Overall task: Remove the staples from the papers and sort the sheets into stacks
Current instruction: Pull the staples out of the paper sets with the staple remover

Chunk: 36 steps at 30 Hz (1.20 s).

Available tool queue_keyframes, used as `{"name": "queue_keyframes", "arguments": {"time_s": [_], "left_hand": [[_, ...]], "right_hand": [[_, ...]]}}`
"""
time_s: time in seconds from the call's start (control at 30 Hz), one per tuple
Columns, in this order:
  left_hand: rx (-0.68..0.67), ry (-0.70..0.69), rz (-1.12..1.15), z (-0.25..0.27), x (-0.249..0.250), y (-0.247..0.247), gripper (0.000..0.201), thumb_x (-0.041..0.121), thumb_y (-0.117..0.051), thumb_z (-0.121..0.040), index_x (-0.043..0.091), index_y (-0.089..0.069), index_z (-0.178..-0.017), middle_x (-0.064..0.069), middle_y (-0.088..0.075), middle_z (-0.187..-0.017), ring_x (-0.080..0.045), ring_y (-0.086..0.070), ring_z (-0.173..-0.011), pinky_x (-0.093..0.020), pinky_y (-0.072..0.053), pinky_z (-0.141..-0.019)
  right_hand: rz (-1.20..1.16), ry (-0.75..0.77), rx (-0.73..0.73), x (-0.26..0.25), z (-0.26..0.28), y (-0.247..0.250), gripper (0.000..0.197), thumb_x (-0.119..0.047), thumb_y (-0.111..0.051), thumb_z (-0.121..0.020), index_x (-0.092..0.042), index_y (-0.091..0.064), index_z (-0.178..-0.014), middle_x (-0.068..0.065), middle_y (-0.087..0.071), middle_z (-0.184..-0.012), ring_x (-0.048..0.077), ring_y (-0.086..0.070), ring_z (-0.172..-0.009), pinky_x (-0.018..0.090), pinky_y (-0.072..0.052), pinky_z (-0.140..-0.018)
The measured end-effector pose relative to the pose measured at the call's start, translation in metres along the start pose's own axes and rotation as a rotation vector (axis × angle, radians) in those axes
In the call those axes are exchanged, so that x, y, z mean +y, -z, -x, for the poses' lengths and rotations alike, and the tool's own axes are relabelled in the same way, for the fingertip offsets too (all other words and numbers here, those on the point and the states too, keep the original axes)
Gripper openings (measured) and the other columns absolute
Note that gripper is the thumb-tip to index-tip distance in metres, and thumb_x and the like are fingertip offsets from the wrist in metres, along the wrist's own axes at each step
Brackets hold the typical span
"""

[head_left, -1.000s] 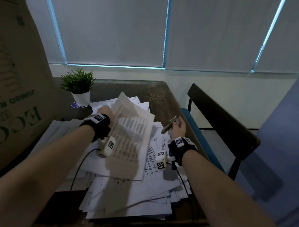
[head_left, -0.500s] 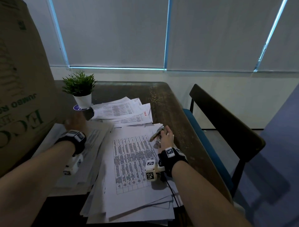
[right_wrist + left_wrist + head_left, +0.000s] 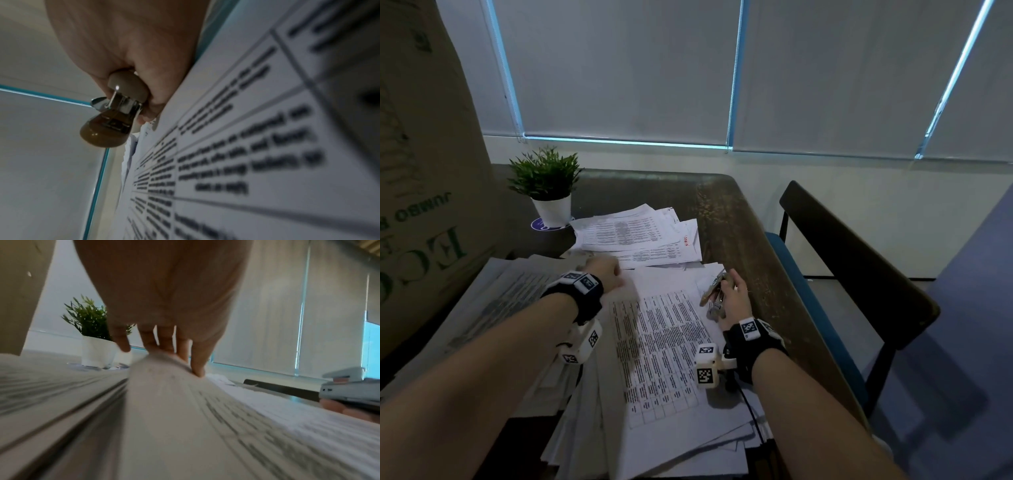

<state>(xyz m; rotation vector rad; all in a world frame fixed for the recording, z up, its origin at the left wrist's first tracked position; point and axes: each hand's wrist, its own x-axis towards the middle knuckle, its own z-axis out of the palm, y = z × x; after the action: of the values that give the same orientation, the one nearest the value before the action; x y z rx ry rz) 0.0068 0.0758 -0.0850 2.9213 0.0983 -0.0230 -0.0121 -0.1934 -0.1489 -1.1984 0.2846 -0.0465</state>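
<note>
A pile of printed papers [image 3: 664, 349] lies in front of me, a table sheet on top. My left hand [image 3: 607, 274] is at its far left corner. In the left wrist view, blurred, its thumb and fingers [image 3: 197, 366] pinch a raised ridge of the top sheet [image 3: 164, 386]. My right hand [image 3: 732, 298] rests on the pile's far right corner and grips a brown-handled staple remover [image 3: 712, 291], seen close in the right wrist view [image 3: 115, 113]. A sorted stack [image 3: 500, 298] lies to the left, another stack [image 3: 637, 236] farther back.
A big cardboard box [image 3: 421, 171] stands at the left. A small potted plant [image 3: 544, 185] sits at the back left of the dark table [image 3: 722, 212]. A chair with a blue seat [image 3: 859, 267] stands close to the table's right edge.
My left hand carried a sheet to the left stack, let it go, and has come back right to the central pile. My right hand with the staple remover has lowered onto the pile.
</note>
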Motion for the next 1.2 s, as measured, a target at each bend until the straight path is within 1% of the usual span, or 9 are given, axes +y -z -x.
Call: {"name": "queue_keyframes", "arguments": {"time_s": [0.13, 0.27, 0.37, 0.43, 0.53, 0.67, 0.77, 0.93, 1.2], "left_hand": [[0.013, 0.036, 0.343, 0.006, -0.001, 0.013, 0.033, 0.023, -0.073, -0.081, 0.013, -0.053, -0.105, -0.005, -0.057, -0.095, -0.021, -0.055, -0.090, -0.026, -0.044, -0.075], [-0.008, 0.038, 0.860, 0.018, 0.012, 0.019, 0.016, 0.015, -0.069, -0.085, 0.014, -0.064, -0.100, -0.004, -0.062, -0.090, -0.012, -0.058, -0.075, -0.016, -0.043, -0.060], [-0.024, 0.039, 1.111, 0.024, 0.029, 0.009, 0.013, 0.004, -0.068, -0.084, 0.016, -0.066, -0.088, -0.014, -0.061, -0.091, -0.013, -0.061, -0.066, -0.023, -0.052, -0.064], [-0.029, 0.105, 1.202, 0.016, 0.034, -0.001, 0.025, 0.004, -0.076, -0.075, 0.018, -0.066, -0.094, -0.016, -0.061, -0.101, -0.024, -0.063, -0.082, -0.034, -0.053, -0.080], [-0.252, 0.309, 1.171, -0.010, 0.029, -0.025, 0.075, 0.019, -0.092, -0.049, 0.006, -0.058, -0.114, -0.019, -0.061, -0.117, -0.037, -0.060, -0.104, -0.050, -0.046, -0.095], [-0.323, 0.370, 1.113, -0.001, 0.038, -0.041, 0.042, 0.015, -0.071, -0.081, -0.005, -0.057, -0.115, -0.025, -0.061, -0.111, -0.038, -0.059, -0.099, -0.053, -0.044, -0.098], [-0.240, 0.375, 1.015, -0.003, 0.031, -0.061, 0.050, 0.020, -0.073, -0.079, -0.006, -0.057, -0.119, -0.025, -0.057, -0.125, -0.039, -0.058, -0.109, -0.047, -0.048, -0.096], [-0.202, 0.414, 0.942, 0.004, 0.039, -0.062, 0.061, 0.025, -0.077, -0.077, -0.009, -0.054, -0.122, -0.022, -0.060, -0.122, -0.038, -0.059, -0.110, -0.049, -0.047, -0.096], [-0.177, 0.351, 0.548, 0.019, 0.055, -0.043, 0.060, 0.045, -0.052, -0.093, 0.000, -0.048, -0.133, -0.014, -0.051, -0.137, -0.026, -0.050, -0.123, -0.029, -0.041, -0.097]], "right_hand": [[0.011, -0.006, 0.018, -0.001, -0.003, 0.001, 0.032, -0.015, -0.041, -0.105, -0.036, -0.045, -0.130, 0.023, -0.058, -0.108, 0.024, -0.050, -0.059, 0.025, -0.040, -0.041], [0.220, 0.002, -0.005, -0.005, -0.019, 0.002, 0.034, -0.031, -0.052, -0.095, -0.042, -0.045, -0.126, 0.021, -0.060, -0.128, 0.041, -0.062, -0.107, 0.049, -0.055, -0.086], [0.435, 0.049, -0.034, -0.025, -0.019, 0.002, 0.061, -0.047, -0.062, -0.080, -0.042, -0.039, -0.137, 0.011, -0.057, -0.132, 0.035, -0.061, -0.114, 0.056, -0.049, -0.099], [0.566, 0.157, -0.136, -0.047, 0.001, -0.007, 0.062, -0.036, -0.067, -0.084, -0.034, -0.041, -0.140, 0.007, -0.054, -0.131, 0.031, -0.061, -0.114, 0.053, -0.050, -0.098], [0.833, 0.227, -0.379, -0.064, 0.025, -0.020, 0.056, -0.022, -0.067, -0.088, -0.025, -0.046, -0.140, 0.004, -0.055, -0.125, 0.025, -0.061, -0.108, 0.044, -0.052, -0.097], [1.167, 0.304, -0.471, -0.054, 0.039, -0.034, 0.051, -0.022, -0.063, -0.091, -0.020, -0.048, -0.139, 0.011, -0.057, -0.133, 0.026, -0.059, -0.113, 0.039, -0.048, -0.100], [1.307, 0.365, -0.482, -0.042, 0.043, -0.042, 0.046, -0.021, -0.055, -0.097, -0.014, -0.047, -0.142, 0.011, -0.053, -0.141, 0.028, -0.051, -0.125, 0.033, -0.040, -0.102], [1.407, 0.483, -0.495, -0.030, 0.045, -0.054, 0.028, -0.018, -0.051, -0.099, -0.004, -0.060, -0.121, 0.016, -0.064, -0.121, 0.034, -0.058, -0.112, 0.031, -0.041, -0.081], [1.518, 0.421, -0.426, -0.019, 0.044, -0.066, 0.042, -0.023, -0.049, -0.100, -0.006, -0.045, -0.138, 0.023, -0.057, -0.127, 0.038, -0.054, -0.117, 0.041, -0.046, -0.095]]}}
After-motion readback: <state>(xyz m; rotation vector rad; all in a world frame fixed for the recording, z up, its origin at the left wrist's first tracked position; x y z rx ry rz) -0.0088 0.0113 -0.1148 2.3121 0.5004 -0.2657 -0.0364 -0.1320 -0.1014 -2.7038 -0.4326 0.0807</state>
